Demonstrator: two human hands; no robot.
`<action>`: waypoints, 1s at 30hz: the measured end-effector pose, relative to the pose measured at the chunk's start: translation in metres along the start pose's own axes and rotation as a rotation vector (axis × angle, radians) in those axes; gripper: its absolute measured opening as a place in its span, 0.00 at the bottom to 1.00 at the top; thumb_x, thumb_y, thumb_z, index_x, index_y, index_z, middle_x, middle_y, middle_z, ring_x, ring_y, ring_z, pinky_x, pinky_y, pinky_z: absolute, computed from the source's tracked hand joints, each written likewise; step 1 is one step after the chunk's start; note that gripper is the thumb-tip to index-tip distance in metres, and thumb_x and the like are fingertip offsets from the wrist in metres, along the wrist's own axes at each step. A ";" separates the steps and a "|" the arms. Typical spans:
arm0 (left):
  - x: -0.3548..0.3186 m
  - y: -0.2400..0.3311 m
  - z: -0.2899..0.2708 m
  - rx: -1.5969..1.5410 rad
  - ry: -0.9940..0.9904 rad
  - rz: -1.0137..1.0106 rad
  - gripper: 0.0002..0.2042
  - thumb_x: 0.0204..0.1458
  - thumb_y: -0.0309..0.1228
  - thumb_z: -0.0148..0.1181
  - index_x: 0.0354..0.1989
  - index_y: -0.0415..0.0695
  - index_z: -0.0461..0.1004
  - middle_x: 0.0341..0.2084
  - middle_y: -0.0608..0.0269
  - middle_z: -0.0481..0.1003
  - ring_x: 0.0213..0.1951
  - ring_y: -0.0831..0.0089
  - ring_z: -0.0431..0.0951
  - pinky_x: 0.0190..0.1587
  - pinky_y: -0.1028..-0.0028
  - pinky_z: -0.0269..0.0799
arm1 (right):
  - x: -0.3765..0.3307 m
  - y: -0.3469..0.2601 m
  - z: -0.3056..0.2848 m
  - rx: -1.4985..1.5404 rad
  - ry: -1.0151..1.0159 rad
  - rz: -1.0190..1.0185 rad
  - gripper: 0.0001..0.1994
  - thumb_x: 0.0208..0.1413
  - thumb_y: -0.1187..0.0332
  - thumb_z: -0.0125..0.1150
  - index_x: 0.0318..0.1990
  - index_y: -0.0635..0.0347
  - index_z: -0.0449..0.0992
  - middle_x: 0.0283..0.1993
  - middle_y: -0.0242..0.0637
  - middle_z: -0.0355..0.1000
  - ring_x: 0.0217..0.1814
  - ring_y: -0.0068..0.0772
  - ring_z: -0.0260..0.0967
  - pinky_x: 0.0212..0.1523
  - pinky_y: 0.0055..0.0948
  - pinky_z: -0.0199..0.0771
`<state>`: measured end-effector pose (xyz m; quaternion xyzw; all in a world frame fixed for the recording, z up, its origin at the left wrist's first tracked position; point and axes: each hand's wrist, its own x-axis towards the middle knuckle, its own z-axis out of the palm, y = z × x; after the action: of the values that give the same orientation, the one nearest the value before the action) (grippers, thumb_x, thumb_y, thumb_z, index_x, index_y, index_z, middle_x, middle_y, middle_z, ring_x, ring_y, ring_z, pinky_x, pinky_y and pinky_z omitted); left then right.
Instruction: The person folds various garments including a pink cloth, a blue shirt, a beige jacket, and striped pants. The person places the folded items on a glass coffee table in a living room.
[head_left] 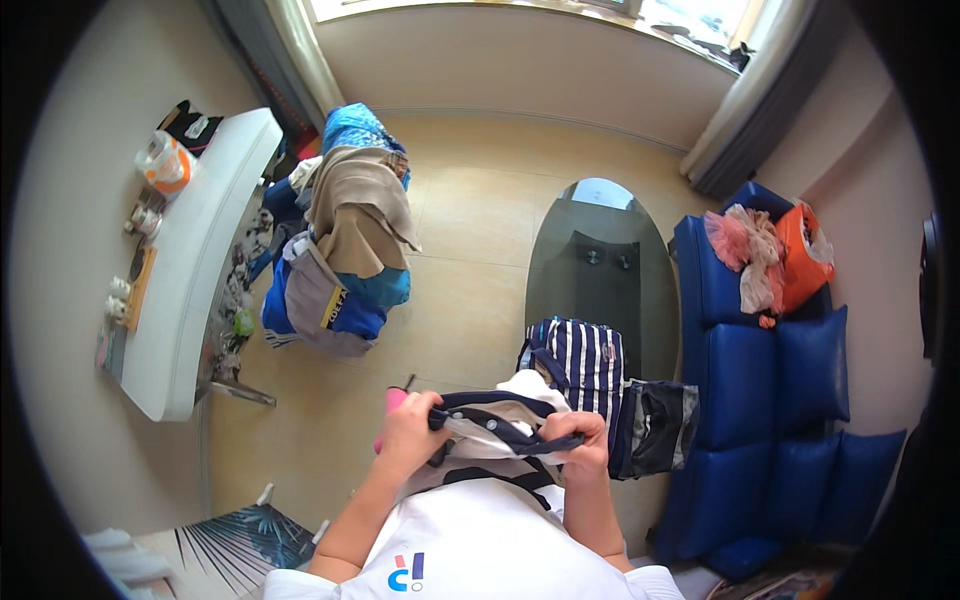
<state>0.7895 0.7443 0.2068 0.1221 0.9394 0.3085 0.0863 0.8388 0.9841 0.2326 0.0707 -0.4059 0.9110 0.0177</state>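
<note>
Close in front of my body, a white shirt with a navy collar and pale buttons (490, 425) is stretched between my two hands. My left hand (408, 432) grips one end of its navy edge. My right hand (580, 440) pinches the other end with fingers closed. Something pink (393, 402) shows beside my left hand, mostly hidden by it. Just beyond my right hand, a folded navy-and-white striped garment (592, 352) lies on the near part of a dark glass table (560, 270). A folded black-and-grey garment (662, 425) is to its right.
A tall heap of clothes (365, 205) stands at the left, near a white table (215, 220) with a paper roll (165, 165). Along the right runs a blue sofa (740, 380), bearing an orange bag (803, 262) and pink clothes (745, 245). A patterned chair seat (245, 540) is at lower left.
</note>
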 end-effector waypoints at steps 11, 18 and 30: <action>-0.029 -0.111 -0.071 -1.140 0.284 -0.811 0.19 0.55 0.41 0.47 0.42 0.36 0.70 0.21 0.54 0.75 0.23 0.65 0.76 0.22 0.66 0.72 | 0.068 0.019 0.030 -0.774 -0.340 0.078 0.10 0.45 0.79 0.61 0.37 0.67 0.75 0.34 0.38 0.72 0.33 0.29 0.69 0.33 0.22 0.68; 0.035 -0.173 -0.187 -1.364 0.380 -0.160 0.27 0.53 0.49 0.38 0.30 0.32 0.71 0.10 0.63 0.64 0.06 0.80 0.51 0.12 0.78 0.46 | 0.090 0.065 0.019 -0.547 0.314 0.224 0.05 0.53 0.77 0.57 0.37 0.67 0.74 0.31 0.32 0.73 0.32 0.17 0.68 0.35 0.16 0.67; 0.276 -0.298 -0.243 -0.781 0.395 -0.378 0.20 0.58 0.31 0.50 0.58 0.45 0.58 0.26 0.65 0.75 0.13 0.90 0.54 0.16 0.87 0.50 | 0.094 0.128 0.042 -0.609 0.717 0.183 0.05 0.54 0.72 0.57 0.35 0.65 0.75 0.29 0.29 0.73 0.30 0.16 0.69 0.32 0.17 0.68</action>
<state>0.4157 0.4540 0.1970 -0.1536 0.7573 0.6348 0.0000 0.7390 0.8651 0.1796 -0.2924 -0.6271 0.7155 0.0963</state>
